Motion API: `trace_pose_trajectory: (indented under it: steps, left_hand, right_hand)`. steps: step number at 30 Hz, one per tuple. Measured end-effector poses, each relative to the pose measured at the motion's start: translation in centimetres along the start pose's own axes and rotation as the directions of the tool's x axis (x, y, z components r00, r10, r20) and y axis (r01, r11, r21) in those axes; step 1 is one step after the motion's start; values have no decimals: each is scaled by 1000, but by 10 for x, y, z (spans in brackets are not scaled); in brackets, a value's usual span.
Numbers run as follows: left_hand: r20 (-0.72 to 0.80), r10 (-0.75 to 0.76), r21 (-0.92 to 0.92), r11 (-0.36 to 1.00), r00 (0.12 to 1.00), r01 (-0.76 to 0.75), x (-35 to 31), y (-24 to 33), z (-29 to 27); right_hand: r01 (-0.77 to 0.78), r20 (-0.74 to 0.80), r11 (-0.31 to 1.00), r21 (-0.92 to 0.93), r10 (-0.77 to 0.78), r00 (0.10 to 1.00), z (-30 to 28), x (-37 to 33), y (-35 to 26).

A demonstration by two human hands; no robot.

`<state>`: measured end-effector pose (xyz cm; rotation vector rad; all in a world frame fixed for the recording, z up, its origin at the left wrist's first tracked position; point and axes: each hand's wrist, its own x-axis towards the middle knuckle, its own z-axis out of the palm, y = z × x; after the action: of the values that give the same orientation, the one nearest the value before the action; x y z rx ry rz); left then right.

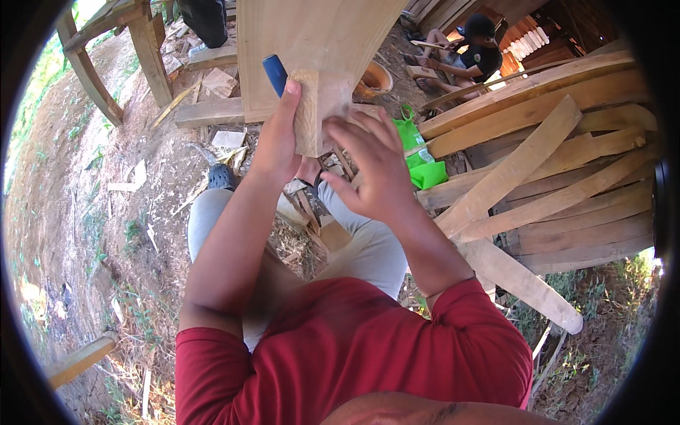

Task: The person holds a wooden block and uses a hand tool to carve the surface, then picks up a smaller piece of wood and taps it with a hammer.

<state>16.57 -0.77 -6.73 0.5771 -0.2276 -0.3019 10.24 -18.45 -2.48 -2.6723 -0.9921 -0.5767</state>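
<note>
Head view: the right hand (368, 159) hung loosely spread beside the wooden block (307, 117), which the left hand (282, 138) gripped before the broad plank (319, 35). Steadying the block squarely seemed wise. Left fingers were hidden, right-hand contact unclear; the blue cylinder's (275, 75) lower end was covered, the plank's top cut off.

We count two bare hands at centre: one left hand (283, 131), one right hand (374, 166). Upper centre — one pale wood block (308, 106), one blue cylinder (275, 74), one broad board (312, 35). Right of those, one orange-brown container (382, 76), one green bag (428, 175). Upper right, one seated person (485, 60). Upper left, at least two wooden legs (150, 60). Lower left, one beam end (81, 360). Right side — several overlapping planks (513, 164); exact number we cannot tell.
</note>
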Motion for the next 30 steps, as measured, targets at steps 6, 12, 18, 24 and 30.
trace_pose_trajectory:
  steps: [6,12,18,24,30]
  left_hand:
    - [-33,-12,127,992,999,16,2,-5,-7]
    - [-131,-16,46,999,991,22,1,-5,-11]
    - [-83,32,-77,996,996,-38,-5,10,-3]
    - [-37,-15,-57,998,999,13,-7,12,-1]
    - [-9,-61,-157,986,998,59,-7,14,-5]
  right_hand:
    - [-3,-138,920,392,63,988,8,13,-7]
    - [-63,-46,788,612,115,992,25,-8,-29]
    - [53,-31,962,267,-46,998,16,-10,-36]
    - [55,-212,995,83,-36,977,5,2,-11]
    - [77,-180,996,49,-67,981,9,-2,-9]
